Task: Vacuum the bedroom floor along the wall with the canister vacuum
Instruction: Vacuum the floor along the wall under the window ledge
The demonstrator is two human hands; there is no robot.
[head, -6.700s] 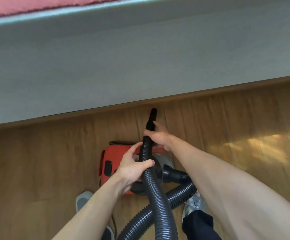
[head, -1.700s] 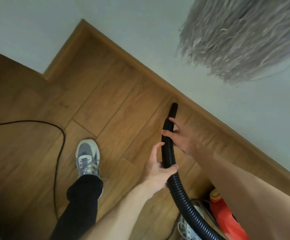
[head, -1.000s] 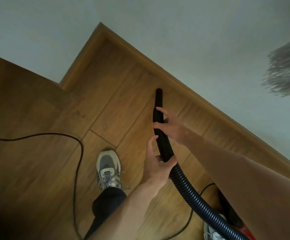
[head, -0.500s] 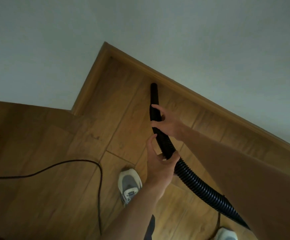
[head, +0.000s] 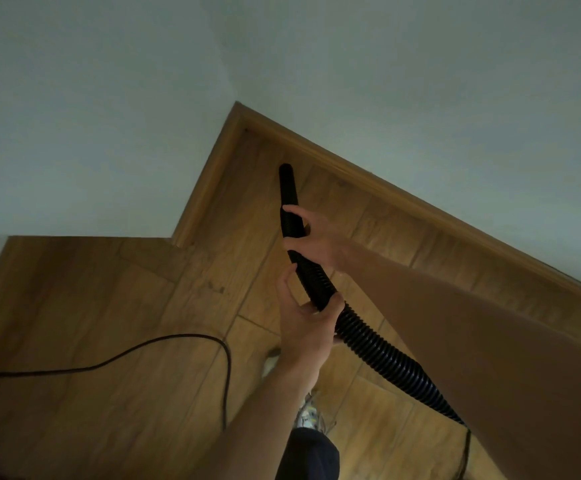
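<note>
Head view: right hand (head: 311, 237) curled round black ribbed hose (head: 379, 351) just behind smooth tapered nozzle (head: 288, 187). Left hand (head: 306, 327) grips same hose lower, fingers hooked over. Forearms reach up from bottom and lower right. Nozzle tip at frame centre-top, near skirting board (head: 386, 192) corner over wood-plank floor (head: 109, 289); contact unclear. Thin cord (head: 178, 337) loops lower left.

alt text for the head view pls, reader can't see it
Two hands grip a black ribbed vacuum hose, right hand ahead of left hand, nozzle pointed at the wood floor near a corner of the baseboard. A black cord curves across the floor.
</note>
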